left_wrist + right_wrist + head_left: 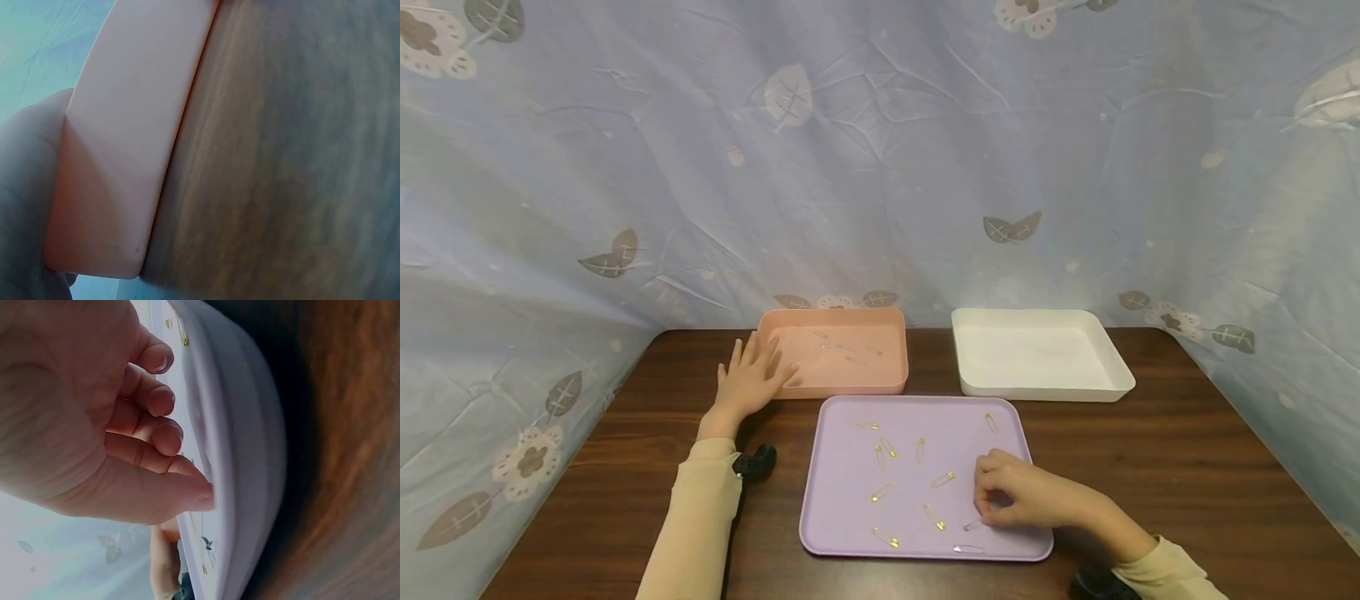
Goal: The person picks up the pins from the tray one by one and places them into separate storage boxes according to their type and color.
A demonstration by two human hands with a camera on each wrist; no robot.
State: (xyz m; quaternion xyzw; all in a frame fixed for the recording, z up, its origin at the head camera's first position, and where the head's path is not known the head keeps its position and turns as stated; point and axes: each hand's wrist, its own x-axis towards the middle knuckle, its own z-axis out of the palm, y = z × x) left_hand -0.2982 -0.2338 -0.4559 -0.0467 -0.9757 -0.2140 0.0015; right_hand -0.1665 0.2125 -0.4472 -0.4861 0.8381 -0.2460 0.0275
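Note:
My left hand (748, 382), fingers spread, rests on the left rim of the pink tray (891, 379). The left wrist view has that tray's outer wall (125, 125) close up, with part of the hand beside it. Over the right part of the lilac tray (842, 533), my right hand (1018, 490) pinches a silver safety pin (972, 525) between thumb and forefinger; the fingertips hide one end of it. Just below lies another silver safety pin (968, 548). Several gold safety pins, one of them (934, 517) near the hand, are scattered across the lilac tray.
Inside the pink tray lie several silver safety pins (854, 360). A white tray (1037, 394) stands at the back right, behind the lilac one. All three trays are on a dark wooden table (1187, 467), with a patterned cloth (880, 167) hanging behind it.

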